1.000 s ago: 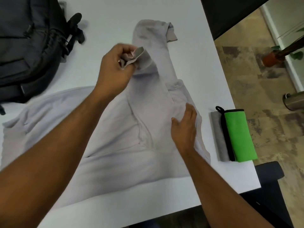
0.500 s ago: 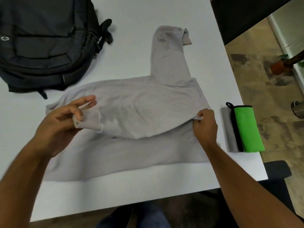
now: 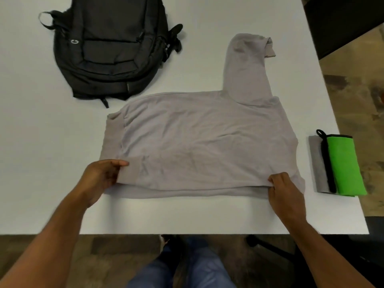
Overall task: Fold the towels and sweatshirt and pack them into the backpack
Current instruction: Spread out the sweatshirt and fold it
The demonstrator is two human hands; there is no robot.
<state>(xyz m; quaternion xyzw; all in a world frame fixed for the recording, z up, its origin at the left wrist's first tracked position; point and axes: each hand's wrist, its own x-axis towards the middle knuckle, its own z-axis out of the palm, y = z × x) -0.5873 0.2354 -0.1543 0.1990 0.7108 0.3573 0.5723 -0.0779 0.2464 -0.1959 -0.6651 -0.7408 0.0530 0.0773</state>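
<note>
Hands gripping folded sweatshirt edge, left hand, right hand, backpack beyond

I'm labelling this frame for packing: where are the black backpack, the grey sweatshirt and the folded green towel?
Black fabric backpack (image 3: 108, 48): head view, on its front panel.
Grey sweatshirt (image 3: 207, 142): head view, middle of its folded body.
Folded green towel (image 3: 345, 165): head view, centre of its green face.

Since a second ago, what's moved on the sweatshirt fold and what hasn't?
The left hand carried the sweatshirt's far edge toward the person, folding it over; it now pinches the near left corner. The right hand went from pressing flat to gripping the near right corner. One sleeve still points away. Backpack and folded towels lie as before.
</note>
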